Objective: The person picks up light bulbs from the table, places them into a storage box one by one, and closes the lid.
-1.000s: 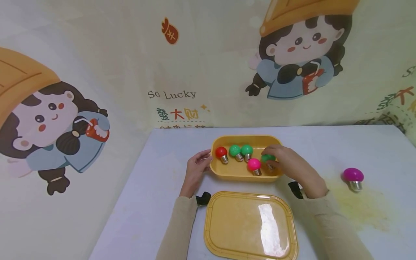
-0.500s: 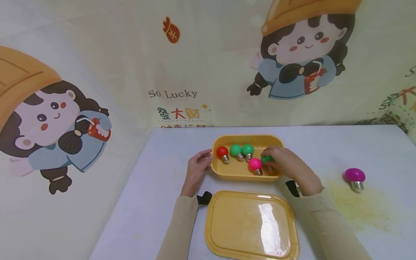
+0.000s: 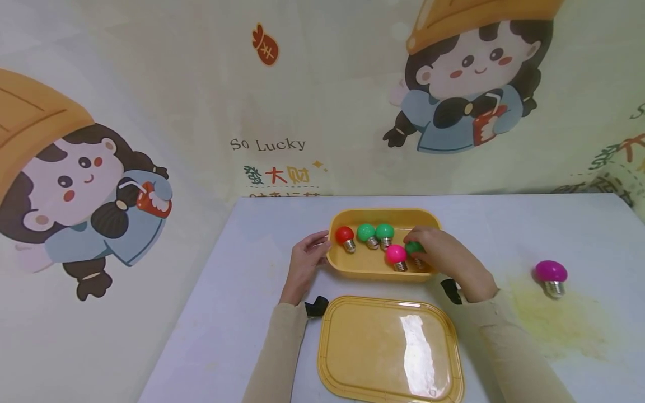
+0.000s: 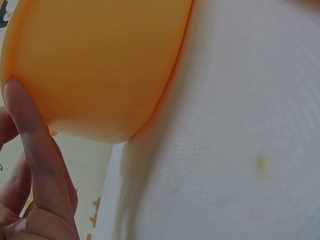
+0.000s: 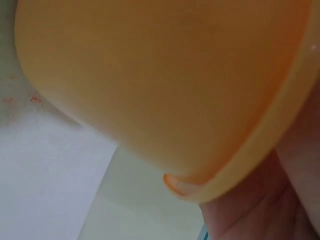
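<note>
- Head: my right hand pinches the green bulb, three o'clock inside the box; swinging towards nine could knock the pink bulb.
- Left wrist: my left hand touches the box's outside, fingers straight; pushing might skid it.
- Right wrist: fingertips hidden, can't tell grip here; snagging the rim could cost me the bulb.

Head view faces forward-down over table; wrist views close, apparently tilted; all share bin.
</note>
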